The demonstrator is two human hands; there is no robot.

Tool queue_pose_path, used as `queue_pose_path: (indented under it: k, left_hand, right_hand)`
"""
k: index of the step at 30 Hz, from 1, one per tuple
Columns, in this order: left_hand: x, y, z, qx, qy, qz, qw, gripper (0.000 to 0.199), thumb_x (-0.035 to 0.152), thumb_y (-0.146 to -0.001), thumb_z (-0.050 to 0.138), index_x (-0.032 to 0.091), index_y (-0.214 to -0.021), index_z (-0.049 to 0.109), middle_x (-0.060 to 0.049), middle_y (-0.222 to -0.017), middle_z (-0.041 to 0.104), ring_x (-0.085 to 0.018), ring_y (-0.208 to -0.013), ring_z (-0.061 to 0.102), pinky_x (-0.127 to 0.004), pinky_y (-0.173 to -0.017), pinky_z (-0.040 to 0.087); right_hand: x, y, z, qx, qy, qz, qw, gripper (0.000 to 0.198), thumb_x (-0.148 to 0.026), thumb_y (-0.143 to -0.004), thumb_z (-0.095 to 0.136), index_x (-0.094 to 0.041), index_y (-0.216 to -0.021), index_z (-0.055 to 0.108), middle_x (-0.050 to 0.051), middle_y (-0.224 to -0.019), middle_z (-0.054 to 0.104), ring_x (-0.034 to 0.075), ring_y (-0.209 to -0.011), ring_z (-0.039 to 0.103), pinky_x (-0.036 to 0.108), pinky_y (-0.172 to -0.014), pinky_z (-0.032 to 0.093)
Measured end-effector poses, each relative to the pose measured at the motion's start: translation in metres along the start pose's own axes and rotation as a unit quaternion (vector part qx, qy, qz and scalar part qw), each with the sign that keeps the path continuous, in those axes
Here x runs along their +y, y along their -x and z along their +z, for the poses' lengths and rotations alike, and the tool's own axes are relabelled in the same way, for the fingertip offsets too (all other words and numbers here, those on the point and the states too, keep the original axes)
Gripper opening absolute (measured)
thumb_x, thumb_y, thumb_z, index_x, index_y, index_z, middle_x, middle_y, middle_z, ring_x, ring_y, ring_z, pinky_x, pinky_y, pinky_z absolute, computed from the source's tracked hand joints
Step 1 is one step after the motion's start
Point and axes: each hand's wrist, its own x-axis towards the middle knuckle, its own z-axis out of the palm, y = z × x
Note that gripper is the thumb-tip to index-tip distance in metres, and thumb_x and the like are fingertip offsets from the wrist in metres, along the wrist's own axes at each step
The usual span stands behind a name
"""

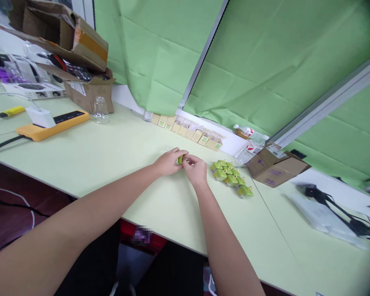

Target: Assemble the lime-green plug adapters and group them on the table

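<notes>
Over the middle of the table, both my hands meet around a small yellow-green piece (180,159). My left hand (168,162) grips it from the left with closed fingers. From the right, my right hand (195,167) pinches its other side. The fingers hide most of the piece, so its full shape does not show. Just behind my left hand lies a clear plastic piece (166,149). To the right of my right hand stands a cluster of several similar green items (231,174), with small loops on top and clear plastic at their bases.
Small cardboard boxes (188,130) line the back edge. Plastic bottles (249,144) and a cardboard box (273,166) stand at right, near a black strapped device (339,209). On the left are an orange power strip (58,125), a clear jar (100,111) and stacked cartons (86,92).
</notes>
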Motion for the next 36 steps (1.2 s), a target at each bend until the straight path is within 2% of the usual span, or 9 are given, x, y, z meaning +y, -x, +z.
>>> queue_pose_path:
  k: [8,15,36]
  left_hand:
    - [-0.0023,-0.0003,0.0024,0.007,0.008,0.003,1.0,0.054,0.017,-0.076,0.059,0.026,-0.129,0.059,-0.004,-0.097,0.057,-0.018,-0.086,0.06,-0.03,-0.077,0.049]
    - [-0.0043,-0.0006,0.0032,0.008,0.015,0.008,1.0,0.055,0.014,-0.075,0.058,0.027,-0.128,0.059,-0.004,-0.101,0.058,-0.019,-0.089,0.061,-0.03,-0.081,0.05]
    - [-0.0022,-0.0006,0.0005,-0.004,0.029,0.011,1.0,0.052,0.012,-0.073,0.057,0.024,-0.124,0.062,-0.005,-0.098,0.058,-0.018,-0.086,0.06,-0.03,-0.078,0.049]
  right_hand:
    - [0.0004,0.0003,0.0005,0.001,0.008,-0.008,1.0,0.021,-0.026,-0.074,0.058,-0.024,-0.085,0.076,-0.002,-0.082,0.074,0.015,-0.068,0.063,0.026,-0.07,0.049]
    - [0.0028,-0.0002,0.0031,-0.001,0.01,-0.005,1.0,0.022,-0.028,-0.074,0.058,-0.023,-0.086,0.075,0.0,-0.081,0.074,0.016,-0.067,0.063,0.027,-0.068,0.049]
    - [0.007,0.0001,0.0055,-0.012,0.008,0.0,1.0,0.022,-0.028,-0.074,0.057,-0.023,-0.088,0.074,0.0,-0.083,0.074,0.015,-0.067,0.063,0.027,-0.07,0.051]
